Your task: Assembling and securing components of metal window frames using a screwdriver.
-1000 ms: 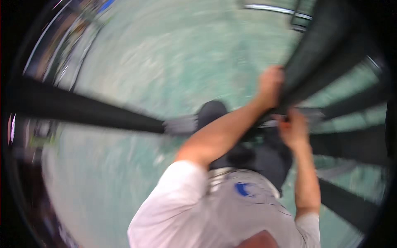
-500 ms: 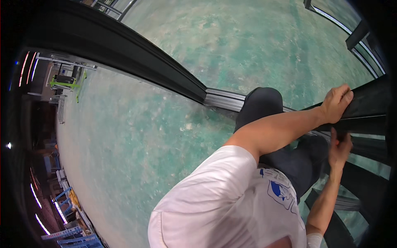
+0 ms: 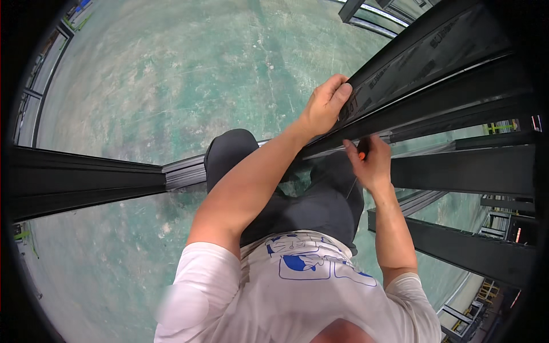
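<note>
My left hand (image 3: 326,108) is closed round the edge of a wide black frame profile (image 3: 420,60), its thumb lying on the face that bears printed film. Just below and to the right, my right hand (image 3: 373,163) is bent with its fingertips up against the profile's lower side. A small orange bit (image 3: 361,155) shows between its thumb and fingers; the rest of that thing is hidden. Past my knee, a grooved metal track (image 3: 186,173) joins another black profile (image 3: 86,180) on the left.
More black profiles (image 3: 463,168) run off to the right, one lower beam (image 3: 469,248) among them. Another frame (image 3: 372,20) stands at the far top, with a further one (image 3: 43,91) at the far left. The floor (image 3: 189,74) is worn green.
The view has swung to the right, so hands and profiles appear further left. My left hand still grips the profile, and my right hand stays just beneath it.
</note>
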`<action>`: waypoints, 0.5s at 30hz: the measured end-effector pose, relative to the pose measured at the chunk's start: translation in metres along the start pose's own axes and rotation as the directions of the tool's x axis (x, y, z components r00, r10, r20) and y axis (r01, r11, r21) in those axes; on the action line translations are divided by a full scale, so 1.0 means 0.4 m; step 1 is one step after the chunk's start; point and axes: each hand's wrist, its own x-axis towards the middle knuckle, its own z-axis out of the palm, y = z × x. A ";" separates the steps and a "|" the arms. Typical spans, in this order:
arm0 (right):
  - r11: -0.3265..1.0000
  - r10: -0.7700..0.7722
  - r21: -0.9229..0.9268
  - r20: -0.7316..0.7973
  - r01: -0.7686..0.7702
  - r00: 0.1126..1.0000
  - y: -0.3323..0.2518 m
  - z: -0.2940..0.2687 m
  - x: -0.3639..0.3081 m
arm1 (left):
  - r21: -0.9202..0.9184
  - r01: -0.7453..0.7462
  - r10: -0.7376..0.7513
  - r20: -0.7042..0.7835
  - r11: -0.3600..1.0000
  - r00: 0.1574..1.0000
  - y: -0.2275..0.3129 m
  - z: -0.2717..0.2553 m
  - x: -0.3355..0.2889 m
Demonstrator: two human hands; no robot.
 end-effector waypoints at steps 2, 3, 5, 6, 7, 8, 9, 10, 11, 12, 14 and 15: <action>1.000 0.008 -0.006 -0.001 -0.008 1.000 0.002 -0.011 0.006 | 0.002 -0.012 0.012 0.028 1.000 1.000 -0.009 -0.009 0.008; 1.000 0.012 -0.010 -0.007 -0.012 1.000 0.003 -0.014 0.011 | 0.000 -0.031 0.031 0.047 1.000 0.998 -0.015 -0.010 0.013; 0.999 0.000 -0.039 -0.001 0.000 1.000 0.004 -0.014 0.018 | -0.008 -0.046 0.046 0.061 0.999 0.997 -0.028 -0.019 0.016; 1.000 -0.003 -0.015 0.009 0.003 1.000 0.003 -0.013 0.020 | 0.024 -0.015 0.013 0.108 1.000 0.994 -0.034 -0.028 0.016; 1.000 -0.006 0.008 0.018 0.006 1.000 0.000 -0.014 0.022 | 0.055 0.012 -0.021 0.154 0.998 0.988 -0.041 -0.032 0.014; 1.000 -0.001 0.003 0.025 0.001 1.000 -0.011 -0.012 0.022 | 0.049 0.019 -0.026 0.151 0.999 0.988 -0.043 -0.029 0.009; 0.999 -0.011 0.037 0.029 0.010 1.000 -0.029 -0.008 0.023 | 0.011 0.011 -0.013 0.126 1.000 0.992 -0.046 -0.023 0.006; 0.997 -0.022 0.070 0.033 0.019 0.999 -0.042 0.000 0.023 | -0.026 0.002 0.000 0.099 1.000 0.995 -0.048 -0.020 0.003; 0.990 -0.005 0.138 0.015 0.003 1.000 -0.041 0.009 0.021 | -0.037 0.006 -0.002 0.094 0.999 0.996 -0.047 -0.018 0.001; 0.992 -0.003 0.128 0.023 0.000 1.000 -0.039 0.006 0.019 | -0.010 0.006 -0.005 0.096 1.000 0.995 -0.046 -0.017 0.002; 0.996 0.029 0.079 0.036 -0.032 0.999 -0.036 0.000 0.014 | 0.009 0.008 -0.009 0.091 1.000 0.996 -0.043 -0.025 0.005; 0.997 0.029 0.071 0.042 -0.032 0.999 -0.038 0.002 0.016 | 0.009 0.029 -0.030 0.141 1.000 0.990 -0.041 -0.033 0.008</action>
